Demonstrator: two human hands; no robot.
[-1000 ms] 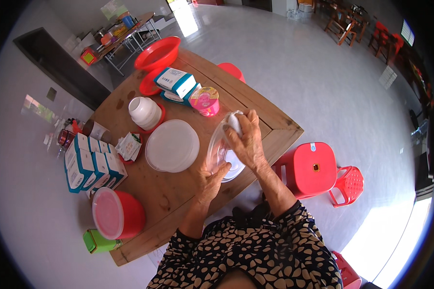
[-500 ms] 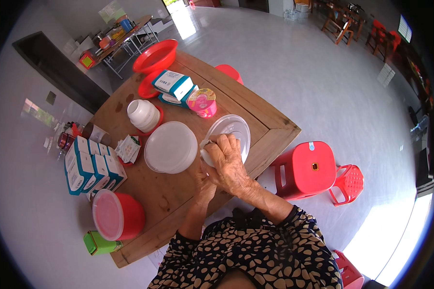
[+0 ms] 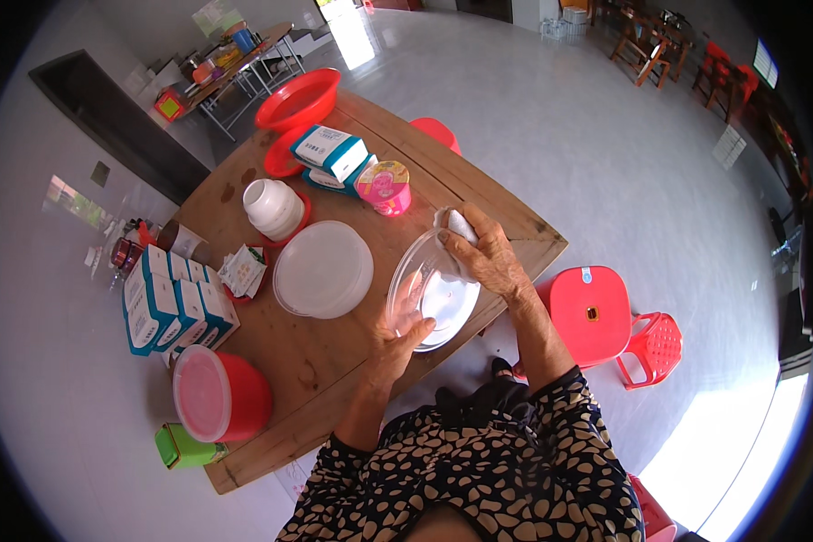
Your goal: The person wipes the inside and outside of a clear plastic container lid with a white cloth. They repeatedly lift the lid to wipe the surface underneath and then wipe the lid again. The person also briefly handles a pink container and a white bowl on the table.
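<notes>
Tilted above the near right part of the table is a round clear plastic lid (image 3: 452, 303). My left hand (image 3: 396, 348) grips its near left edge, thumb on top and the other fingers seen through the plastic. At the far right rim my right hand (image 3: 492, 255) is closed on a crumpled white wipe (image 3: 461, 226), perhaps tissue or cloth, pressed against the lid. Left of the lid, a whitish round tub with a cover (image 3: 323, 269) sits on the wooden table (image 3: 312, 361). A pink instant-noodle cup (image 3: 387, 190) stands just beyond.
Tissue packs (image 3: 331, 149) lie at the far side, near red basins (image 3: 298, 99). Stacked white bowls (image 3: 273, 210), more tissue packs (image 3: 176, 303), a red lidded bucket (image 3: 230, 397) and a green box (image 3: 188, 447) line the left. A red stool (image 3: 590, 312) stands beside the right edge.
The lid has been raised from the table and tilted. My left hand has taken hold of its near edge, and my right hand with the wipe has moved right and away to the far rim.
</notes>
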